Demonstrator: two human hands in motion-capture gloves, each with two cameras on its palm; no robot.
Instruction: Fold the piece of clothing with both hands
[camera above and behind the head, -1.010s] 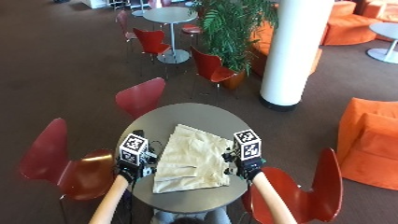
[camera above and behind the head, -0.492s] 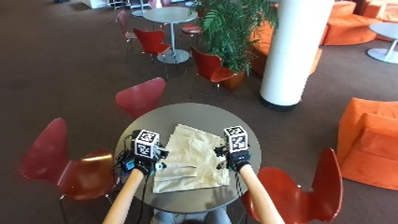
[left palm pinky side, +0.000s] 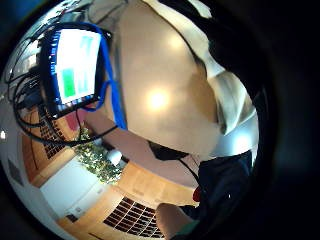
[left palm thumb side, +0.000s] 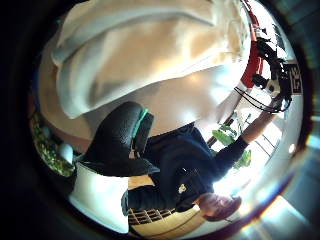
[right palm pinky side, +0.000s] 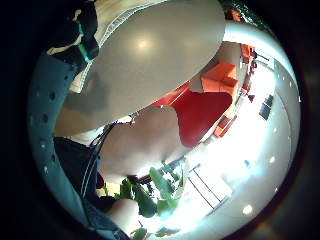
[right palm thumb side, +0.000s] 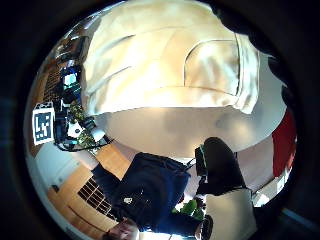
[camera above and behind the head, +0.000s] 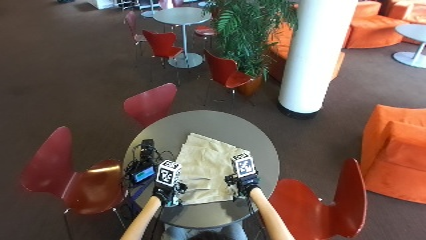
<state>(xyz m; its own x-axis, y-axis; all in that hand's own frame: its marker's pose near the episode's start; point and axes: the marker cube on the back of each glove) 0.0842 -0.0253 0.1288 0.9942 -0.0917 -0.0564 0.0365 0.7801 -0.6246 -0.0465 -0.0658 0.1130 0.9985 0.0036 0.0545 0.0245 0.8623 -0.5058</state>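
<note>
Beige cloth, the piece of clothing (camera above and behind the head: 208, 167), is seen spread flat on a round grey surface (camera above and behind the head: 259, 140), lying at a slant with one corner pointing toward the far rim and its near edge close to the person. The left hand (camera above and behind the head: 168, 191) is placed at the garment's near left corner and the right hand (camera above and behind the head: 245, 184) at its near right edge, both in black gloves and both over the fabric's border. Whether the fingers of either hand are pinching the cloth or only resting on it cannot be told from above; in the left thumb-side palm view the garment (left palm thumb side: 150, 55) is shown close under the palm with a gloved thumb (left palm thumb side: 122, 132) held apart from it, and in the right thumb-side palm view the folded fabric (right palm thumb side: 170, 60) is seen lying on the surface with a gloved thumb (right palm thumb side: 220, 165) likewise off the cloth. A small device with a lit screen (camera above and behind the head: 142, 174) and a tangle of cables is set on the left part of the surface, just beside the left hand. Red chairs (camera above and behind the head: 152, 102) are ranged around it, and an orange seat (camera above and behind the head: 396, 150), a white column (camera above and behind the head: 313, 55) and a large potted plant (camera above and behind the head: 249, 27) are seen beyond.
</note>
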